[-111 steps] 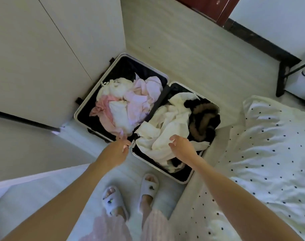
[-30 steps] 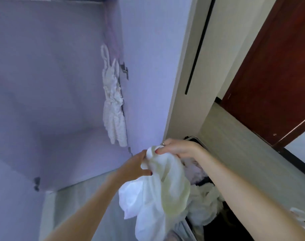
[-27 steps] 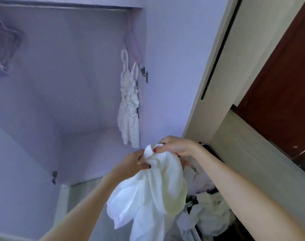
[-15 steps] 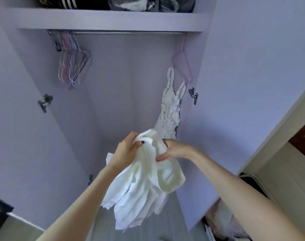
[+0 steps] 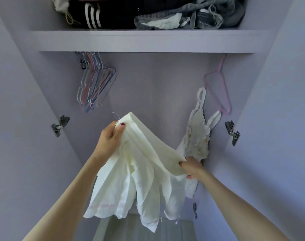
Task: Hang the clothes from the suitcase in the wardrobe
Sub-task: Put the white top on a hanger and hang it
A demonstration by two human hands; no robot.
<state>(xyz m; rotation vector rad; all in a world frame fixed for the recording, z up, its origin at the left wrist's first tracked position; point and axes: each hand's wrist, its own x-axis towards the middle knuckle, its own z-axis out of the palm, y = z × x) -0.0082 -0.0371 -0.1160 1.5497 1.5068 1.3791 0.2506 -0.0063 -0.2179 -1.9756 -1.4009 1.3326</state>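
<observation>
Two hands, left hand (image 5: 108, 140) and right hand (image 5: 191, 168), grip a cream garment (image 5: 139, 173) inside the lilac wardrobe (image 5: 26, 119).

Shelf clothes (image 5: 148, 13) cropped at top

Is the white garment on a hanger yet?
No. The white garment is off any hanger, stretched between left hand and right hand; spare hangers hang unused.

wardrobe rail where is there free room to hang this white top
The rail is hidden behind the shelf. Free: the wide gap between the empty hangers on the left and the lace top on its pink hanger. Crowded: the shelf top, piled with clothes.
</observation>
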